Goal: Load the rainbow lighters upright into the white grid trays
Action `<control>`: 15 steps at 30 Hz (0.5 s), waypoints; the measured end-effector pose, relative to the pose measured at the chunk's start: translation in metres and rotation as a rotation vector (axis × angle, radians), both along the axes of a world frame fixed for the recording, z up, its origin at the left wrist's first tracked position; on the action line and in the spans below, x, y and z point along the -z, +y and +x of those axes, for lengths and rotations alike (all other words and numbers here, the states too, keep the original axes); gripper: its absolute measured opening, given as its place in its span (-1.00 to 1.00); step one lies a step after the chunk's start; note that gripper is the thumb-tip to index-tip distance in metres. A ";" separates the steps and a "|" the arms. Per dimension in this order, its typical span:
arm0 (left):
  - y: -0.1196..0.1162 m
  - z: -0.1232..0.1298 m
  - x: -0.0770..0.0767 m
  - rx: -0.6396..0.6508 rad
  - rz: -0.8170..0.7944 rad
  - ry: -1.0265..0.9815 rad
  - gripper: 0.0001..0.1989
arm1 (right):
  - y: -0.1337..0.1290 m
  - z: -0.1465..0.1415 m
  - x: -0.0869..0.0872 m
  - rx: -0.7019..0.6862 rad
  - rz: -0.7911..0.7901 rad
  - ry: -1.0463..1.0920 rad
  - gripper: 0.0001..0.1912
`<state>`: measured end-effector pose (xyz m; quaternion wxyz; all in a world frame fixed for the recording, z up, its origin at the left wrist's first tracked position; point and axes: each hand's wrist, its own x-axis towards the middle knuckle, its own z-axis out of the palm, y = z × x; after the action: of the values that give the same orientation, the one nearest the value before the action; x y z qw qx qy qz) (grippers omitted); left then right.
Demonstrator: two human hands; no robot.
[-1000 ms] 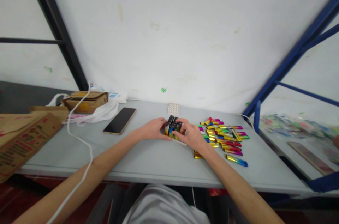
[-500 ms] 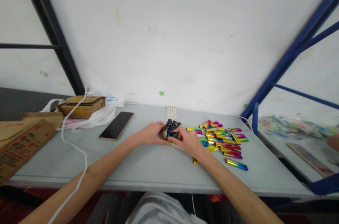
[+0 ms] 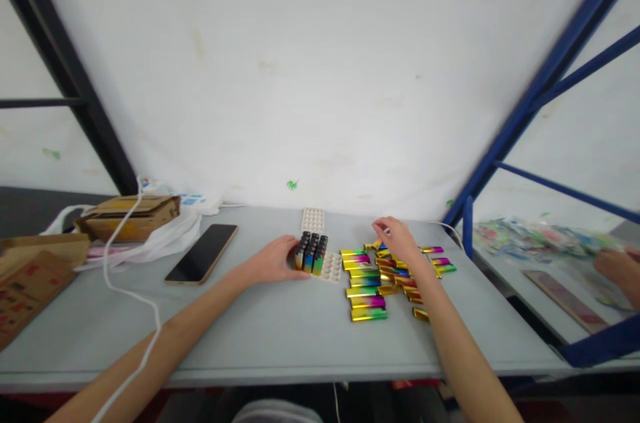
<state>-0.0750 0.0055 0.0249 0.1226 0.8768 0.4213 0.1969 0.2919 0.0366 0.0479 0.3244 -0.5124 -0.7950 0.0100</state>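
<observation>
On the desk stands a block of black-topped lighters (image 3: 311,254) with shiny, rainbow-coloured bodies, in upright rows. My left hand (image 3: 280,259) is closed around its left side, with the thumb in front and the fingers behind. They stand over a white tray with small round cells (image 3: 331,267), whose right part shows bare. My right hand (image 3: 399,240) is over the far part of a spread of loose metallic rainbow casings (image 3: 365,282). Its fingers are curled together; whether something small is between them, I cannot make out.
A second white tray (image 3: 313,219) lies behind the block. At left are a dark phone (image 3: 203,254), cardboard boxes (image 3: 145,215), a plastic bag (image 3: 165,240) and a hanging white cable (image 3: 150,303). A blue frame (image 3: 500,143) rises at right; beyond it another person's hand (image 3: 617,270) shows.
My right hand has left the lighters and moved right, over the loose casings. My left hand stays at the block. The bare part of the tray now shows. The camera view has shifted slightly.
</observation>
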 end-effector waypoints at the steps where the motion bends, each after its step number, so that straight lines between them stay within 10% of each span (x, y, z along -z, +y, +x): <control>1: 0.004 0.000 0.001 -0.013 0.010 0.000 -0.40 | 0.007 0.010 0.003 -0.007 -0.025 -0.017 -0.76; 9: 0.022 -0.004 0.007 -0.046 0.020 -0.002 -0.37 | 0.017 0.031 0.021 -0.077 -0.291 -0.104 -0.55; 15: 0.022 -0.003 0.007 -0.067 0.009 -0.013 -0.39 | 0.008 0.023 0.028 0.010 -0.144 0.030 -0.52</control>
<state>-0.0784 0.0276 0.0178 0.1147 0.8614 0.4488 0.2084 0.3146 0.0449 0.0195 0.2989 -0.5381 -0.7847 0.0733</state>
